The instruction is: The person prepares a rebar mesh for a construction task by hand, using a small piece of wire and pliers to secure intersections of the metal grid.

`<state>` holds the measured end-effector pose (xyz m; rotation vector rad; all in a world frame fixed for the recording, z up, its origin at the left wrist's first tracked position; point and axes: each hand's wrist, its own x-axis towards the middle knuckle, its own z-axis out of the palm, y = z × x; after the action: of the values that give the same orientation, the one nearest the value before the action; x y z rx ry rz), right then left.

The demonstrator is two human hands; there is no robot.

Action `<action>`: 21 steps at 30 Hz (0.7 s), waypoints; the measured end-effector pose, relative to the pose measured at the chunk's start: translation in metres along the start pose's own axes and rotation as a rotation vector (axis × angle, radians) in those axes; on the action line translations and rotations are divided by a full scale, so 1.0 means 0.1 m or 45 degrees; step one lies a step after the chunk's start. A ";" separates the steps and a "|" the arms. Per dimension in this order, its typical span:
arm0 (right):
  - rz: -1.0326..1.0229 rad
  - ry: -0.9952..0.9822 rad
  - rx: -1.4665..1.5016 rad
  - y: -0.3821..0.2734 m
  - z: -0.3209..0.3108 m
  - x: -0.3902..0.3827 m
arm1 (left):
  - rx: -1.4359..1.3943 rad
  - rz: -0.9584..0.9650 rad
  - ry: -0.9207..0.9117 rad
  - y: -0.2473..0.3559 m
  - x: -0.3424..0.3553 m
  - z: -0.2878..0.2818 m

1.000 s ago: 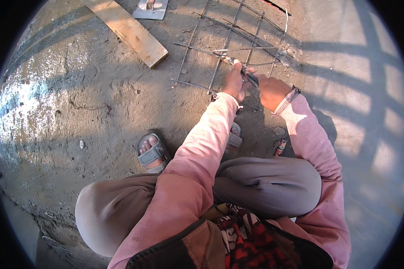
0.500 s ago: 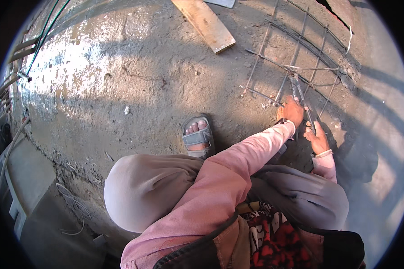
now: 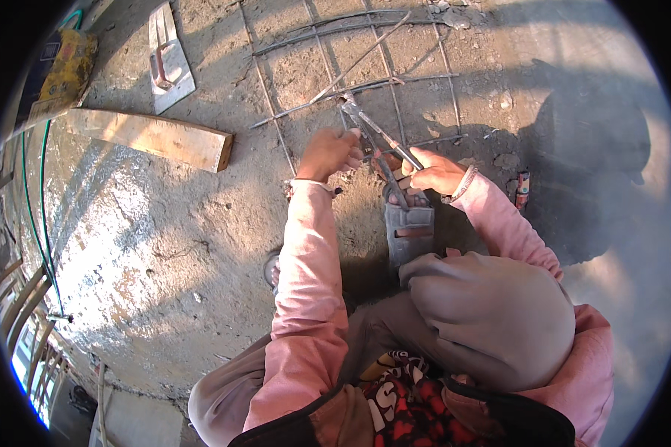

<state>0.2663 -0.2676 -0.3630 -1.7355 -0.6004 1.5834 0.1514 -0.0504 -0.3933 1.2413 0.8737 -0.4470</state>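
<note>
My right hand (image 3: pixel 434 175) is closed around the handles of long pincers (image 3: pixel 380 132). Their jaws are at a bar of a steel rebar mesh (image 3: pixel 397 80), which lies on rough ground ahead of me. My left hand (image 3: pixel 328 155) is beside the pincers, low over the mesh, with its fingers curled in. Whatever those fingers hold is hidden. A thin rod or wire (image 3: pixel 361 56) slants across the mesh from near the jaws. My sandalled right foot (image 3: pixel 410 223) stands just below the pincers' handles.
To the left lies a wooden plank (image 3: pixel 153 140), with a flat steel trowel (image 3: pixel 173 74) beyond it. A yellow and dark container (image 3: pixel 65 71) and a green hose (image 3: pixel 43 201) are at far left. A small red can-like object (image 3: pixel 523 190) sits right of my forearm.
My view has swung right, so mesh, plank and hands appear farther left. The trowel and yellow container have come into view. My right hand still grips the pincers at the mesh.
</note>
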 end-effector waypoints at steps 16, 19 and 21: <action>-0.143 0.224 -0.008 0.16 -0.15 -0.99 | 0.661 1.033 0.906 0.03 0.20 -0.31; -0.175 0.383 0.246 0.53 -0.20 -1.27 | 0.631 0.958 0.872 0.09 0.20 -0.24; -0.161 0.463 0.466 0.71 -0.24 -1.42 | 0.675 0.882 0.840 0.17 0.15 -0.24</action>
<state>0.2614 -0.4231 -0.3225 -1.6139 -0.2189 1.1641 0.1651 -0.0202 -0.3964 2.1378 0.8123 0.3435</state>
